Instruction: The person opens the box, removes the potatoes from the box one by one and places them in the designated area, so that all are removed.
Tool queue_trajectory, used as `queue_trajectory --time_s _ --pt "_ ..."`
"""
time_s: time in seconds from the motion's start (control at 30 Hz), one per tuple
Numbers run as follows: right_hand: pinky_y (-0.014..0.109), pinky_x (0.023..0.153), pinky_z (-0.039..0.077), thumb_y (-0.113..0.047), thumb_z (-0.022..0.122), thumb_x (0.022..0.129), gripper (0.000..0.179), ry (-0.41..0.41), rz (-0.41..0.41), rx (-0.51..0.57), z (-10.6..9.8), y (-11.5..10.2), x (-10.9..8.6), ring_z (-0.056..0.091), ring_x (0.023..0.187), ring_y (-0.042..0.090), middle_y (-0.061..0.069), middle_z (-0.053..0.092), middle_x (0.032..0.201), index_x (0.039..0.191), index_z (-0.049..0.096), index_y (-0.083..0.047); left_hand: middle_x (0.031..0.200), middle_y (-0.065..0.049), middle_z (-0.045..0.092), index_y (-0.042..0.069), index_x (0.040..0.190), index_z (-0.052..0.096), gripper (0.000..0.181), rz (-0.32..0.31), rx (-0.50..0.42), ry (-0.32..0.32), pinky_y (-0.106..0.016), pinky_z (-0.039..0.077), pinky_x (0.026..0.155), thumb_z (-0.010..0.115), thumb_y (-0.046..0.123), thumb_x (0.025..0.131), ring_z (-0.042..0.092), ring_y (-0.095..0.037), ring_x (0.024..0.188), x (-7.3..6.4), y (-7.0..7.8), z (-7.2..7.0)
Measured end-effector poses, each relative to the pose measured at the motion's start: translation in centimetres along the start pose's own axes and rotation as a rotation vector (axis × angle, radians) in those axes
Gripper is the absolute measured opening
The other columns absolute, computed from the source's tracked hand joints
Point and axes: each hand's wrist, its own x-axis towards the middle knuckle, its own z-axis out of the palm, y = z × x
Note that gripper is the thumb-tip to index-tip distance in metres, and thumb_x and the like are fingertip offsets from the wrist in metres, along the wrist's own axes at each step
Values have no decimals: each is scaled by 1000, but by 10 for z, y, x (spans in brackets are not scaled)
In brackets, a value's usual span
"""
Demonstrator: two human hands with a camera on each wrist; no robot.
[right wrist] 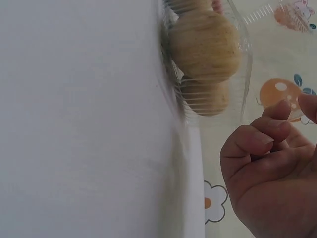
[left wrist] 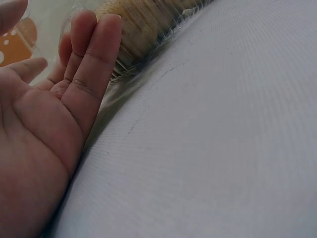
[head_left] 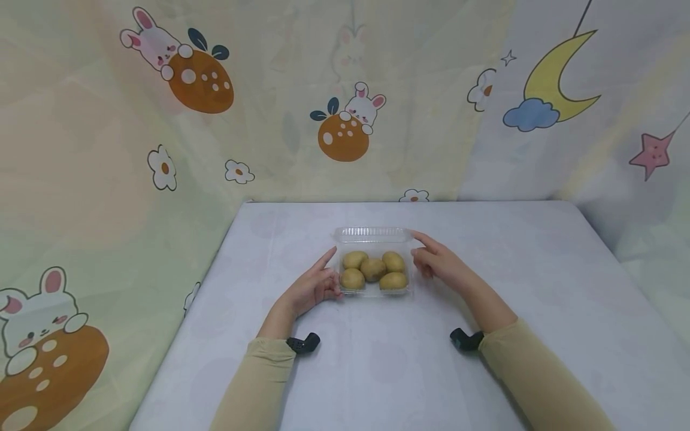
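A clear plastic clamshell box (head_left: 373,294) sits on the table, its ribbed lid (head_left: 372,234) raised at the back. Inside lie several yellow-brown potatoes (head_left: 373,269), also visible through the ribbed wall in both wrist views. My left hand (head_left: 308,291) is at the box's left side, index finger pointing forward, the other fingers loosely bent by the wall. On the right, my right hand (head_left: 443,263) reaches its index finger to the lid's right end, while its other fingers bend loosely beside the box. Neither hand grips anything. Exact fingertip contact is hard to tell.
A white cloth covers the table (head_left: 377,359). Behind and beside it hangs a printed curtain (head_left: 280,90) with rabbits, flowers and a moon. Small black wrist devices sit at the left cuff (head_left: 269,353) and the right cuff (head_left: 504,338).
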Motion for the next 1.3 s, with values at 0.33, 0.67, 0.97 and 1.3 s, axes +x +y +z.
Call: queue_trajectory --time_s 0.33,0.67,0.97,1.3 --pt "31 61 45 -37 47 104 52 2 -1 -37 -9 -12 18 45 63 19 6 49 78 153 32 -35 91 0 58 35 159 11 66 9 -7 -23 -37 57 87 44 19 104 64 -15 83 0 0 -1" --pt "30 62 42 -37 49 103 50 41 65 -15 -12 -17 33 39 64 18 5 41 79 152 36 -37 89 1 59 32 159 9 65 13 -11 -36 -36 57 86 42 18 105 64 -15 82 0 -1 -2" --pt "28 71 52 -33 48 104 55 21 36 -38 -13 -16 40 55 98 27 6 38 156 155 31 -30 90 1 60 28 160 5 67 -2 11 -54 -38 56 90 40 18 105 64 -14 84 -6 13 6" --pt "28 65 49 -34 48 104 65 -19 19 -12 -12 -14 45 57 83 23 7 45 152 159 13 -36 91 1 59 26 160 3 67 2 12 -65 -38 57 90 40 17 105 64 -14 85 -7 15 8"
